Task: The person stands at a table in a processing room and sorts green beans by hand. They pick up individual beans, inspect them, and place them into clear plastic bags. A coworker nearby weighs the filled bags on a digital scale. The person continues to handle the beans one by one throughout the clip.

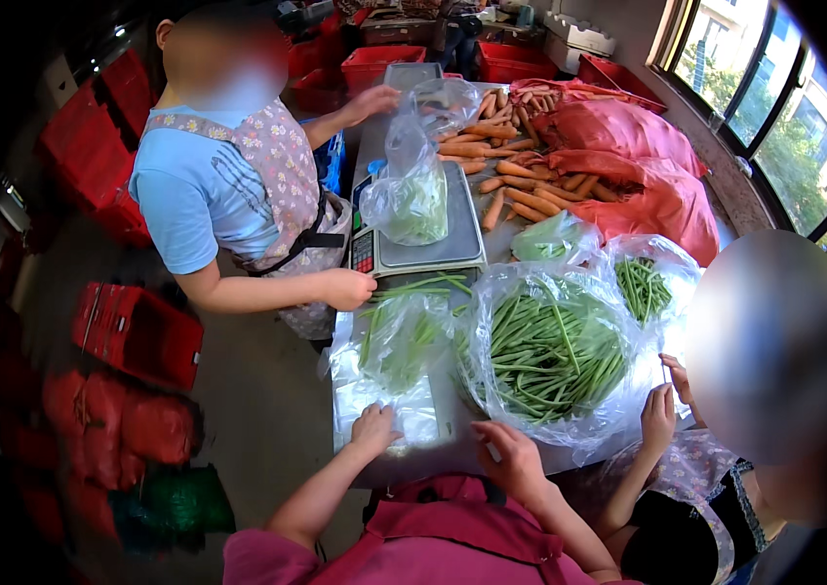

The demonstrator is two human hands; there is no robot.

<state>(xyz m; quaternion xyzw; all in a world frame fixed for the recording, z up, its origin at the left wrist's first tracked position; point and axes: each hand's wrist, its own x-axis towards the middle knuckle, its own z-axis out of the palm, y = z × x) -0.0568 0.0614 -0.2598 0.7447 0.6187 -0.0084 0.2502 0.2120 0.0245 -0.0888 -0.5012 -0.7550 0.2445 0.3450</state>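
My left hand [375, 433] rests palm down at the edge of a flat stack of clear plastic bags [355, 418] near the table's front. Just beyond it lies a clear bag of green beans [402, 344], some sticking out at its far end. My right hand [508, 457] hovers at the front edge with fingers apart and nothing in it. Nearest to it stands a large open clear bag [479, 351] filled with a heap of long green beans [556, 351]. A smaller bag of green beans [640, 289] sits behind that on the right.
A digital scale [466, 257] bears a bag of pale green vegetables [417, 212]. One co-worker [201, 190] stands left, a hand by the beans; another [684, 526] is at right. Carrots [530, 197] and red mesh sacks [604, 139] fill the far right. Red crates [135, 333] stand on the floor.
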